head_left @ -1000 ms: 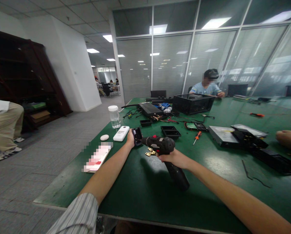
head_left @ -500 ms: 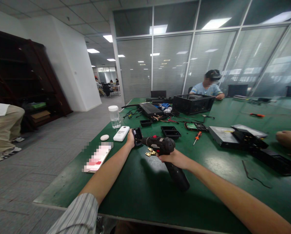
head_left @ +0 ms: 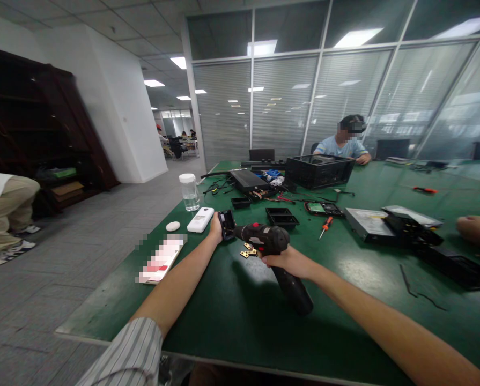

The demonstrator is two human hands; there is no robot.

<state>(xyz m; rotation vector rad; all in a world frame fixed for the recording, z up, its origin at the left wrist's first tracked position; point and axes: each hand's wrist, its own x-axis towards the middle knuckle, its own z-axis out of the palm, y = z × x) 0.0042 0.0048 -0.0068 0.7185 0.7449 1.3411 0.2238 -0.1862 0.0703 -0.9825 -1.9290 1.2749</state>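
My right hand is closed round the grip of a black cordless screwdriver, whose nose points left at a small black plastic part. My left hand holds that part upright on the green table, fingers wrapped behind it. A few small brass hinges lie on the table just under the tool's nose.
A white remote, a white puck, a plastic jar, black trays, an orange screwdriver, an optical drive and a black case lie about. Another person's hand rests at right. A person sits across the table.
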